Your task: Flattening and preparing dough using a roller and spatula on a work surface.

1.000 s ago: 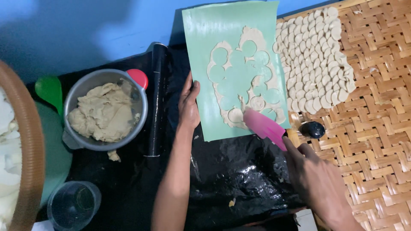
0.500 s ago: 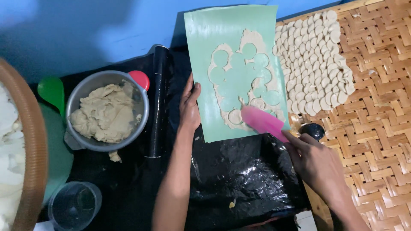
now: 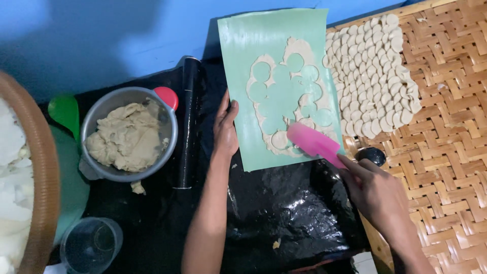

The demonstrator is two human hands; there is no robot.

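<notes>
— What sits at the far left?

— A brown woven basket with white pieces in it, cut off by the edge. Beside it a green lid, and below that a clear glass cup on the black plastic sheet that covers my counter.

— And next along?

— A metal bowl holding a lump of beige dough, with a small red cap touching its upper rim. Just right of the bowl lies a black rolling pin, running up and down.

— Where is your left hand?

— My left hand lies flat, fingers loose and its grip open, pressing on the left edge of the pale green mat. It holds nothing.

— What's on the mat?

— A rolled-out dough sheet full of round holes, with one cut round still lying near the lower edge.

— And the right hand?

— My right hand has its grip closed around the handle of the pink spatula. The blade rests on the lower right part of the dough sheet, over the mat.

— Further right?

— A small black round object just above my knuckles; I cannot tell what it is. Then a bamboo mat carrying many dough rounds, packed in overlapping rows, just beside the green mat.
</notes>
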